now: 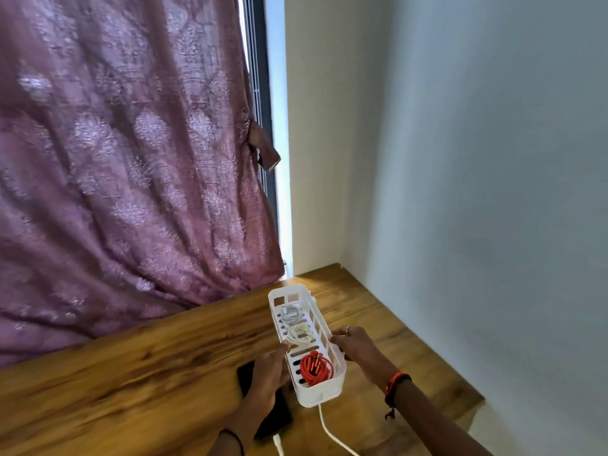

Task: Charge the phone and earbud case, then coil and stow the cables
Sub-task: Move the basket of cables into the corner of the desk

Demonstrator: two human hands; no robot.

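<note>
Right hand (357, 345) gripping right rim of white basket (316, 394) on wooden surface (131, 373); left hand (266, 373) against left wall of basket, grip indiscernible, partly covering black phone (245, 376). Mauve curtain (115, 159) behind.
</note>
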